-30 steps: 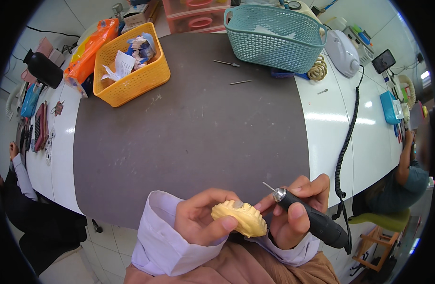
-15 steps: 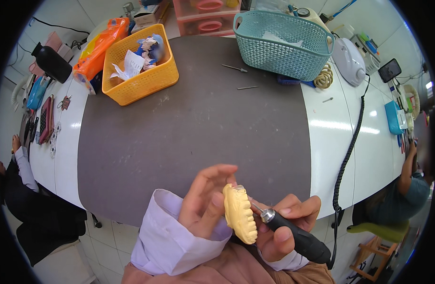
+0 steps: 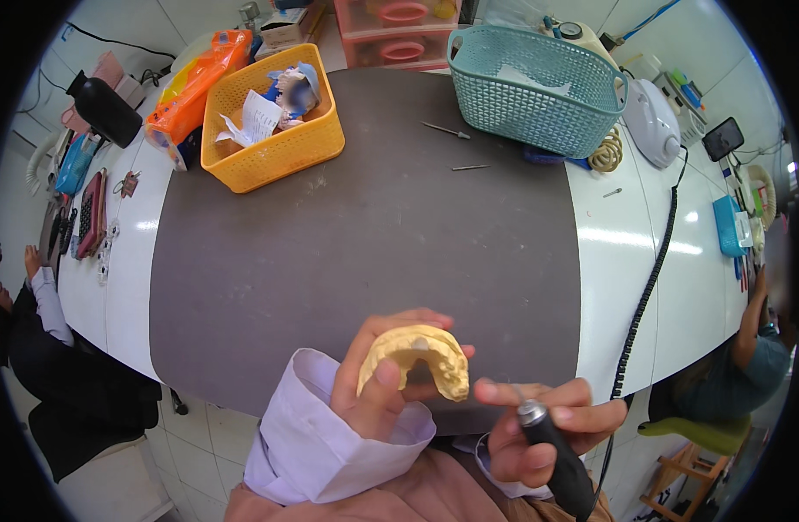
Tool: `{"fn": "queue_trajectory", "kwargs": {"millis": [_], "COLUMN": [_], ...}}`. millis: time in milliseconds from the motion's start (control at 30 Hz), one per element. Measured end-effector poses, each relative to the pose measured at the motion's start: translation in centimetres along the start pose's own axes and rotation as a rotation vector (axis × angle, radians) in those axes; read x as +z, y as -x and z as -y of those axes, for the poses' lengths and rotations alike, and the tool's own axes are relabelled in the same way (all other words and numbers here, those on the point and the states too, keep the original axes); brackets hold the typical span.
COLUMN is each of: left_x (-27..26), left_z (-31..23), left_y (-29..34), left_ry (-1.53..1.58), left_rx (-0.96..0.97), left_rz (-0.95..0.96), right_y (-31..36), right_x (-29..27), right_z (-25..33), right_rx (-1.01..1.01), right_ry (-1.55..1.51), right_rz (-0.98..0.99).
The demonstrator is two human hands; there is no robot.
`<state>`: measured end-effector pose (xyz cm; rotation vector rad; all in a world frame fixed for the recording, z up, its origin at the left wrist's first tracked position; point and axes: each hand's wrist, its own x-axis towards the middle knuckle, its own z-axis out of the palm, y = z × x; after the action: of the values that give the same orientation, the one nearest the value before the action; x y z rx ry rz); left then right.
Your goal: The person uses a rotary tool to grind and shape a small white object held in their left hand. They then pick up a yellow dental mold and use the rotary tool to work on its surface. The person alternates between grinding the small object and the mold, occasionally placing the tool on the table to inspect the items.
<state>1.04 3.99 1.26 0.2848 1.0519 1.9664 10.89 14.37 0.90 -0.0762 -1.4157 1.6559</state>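
Yellow, horseshoe-shaped, plaster-looking dental model (image 3: 414, 341): we saw it over the near edge of the flat grey mat (image 3: 365, 244), pinched in the left hand (image 3: 375, 407). Right hand (image 3: 511, 445) loosely wrapped a black, silver-nosed cylindrical handpiece (image 3: 565, 470) (blurred up front). Steady bracing mattered, we judged.

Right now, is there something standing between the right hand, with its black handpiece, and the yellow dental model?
Nothing visible does: only a narrow gap shows between the right hand, holding the black handpiece, and the dental model. The left hand grips the model; one of its fingers shows at the right edge, just above that gap.
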Motion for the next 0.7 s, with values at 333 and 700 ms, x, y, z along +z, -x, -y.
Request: {"fn": "queue_trajectory", "kwargs": {"millis": [333, 700], "left_x": [-0.1, -0.4], "left_z": [-0.8, -0.9], "left_y": [0.9, 0.7], "left_ry": [-0.297, -0.58], "left_rx": [0.016, 0.053], "left_rz": [0.068, 0.027], "right_y": [-2.8, -3.0], "right_x": [-1.7, -1.4], "right_z": [-0.3, -1.3], "right_rx": [-0.073, -0.071], "right_ry": [0.123, 0.148], "right_rz": [0.183, 0.21]}}
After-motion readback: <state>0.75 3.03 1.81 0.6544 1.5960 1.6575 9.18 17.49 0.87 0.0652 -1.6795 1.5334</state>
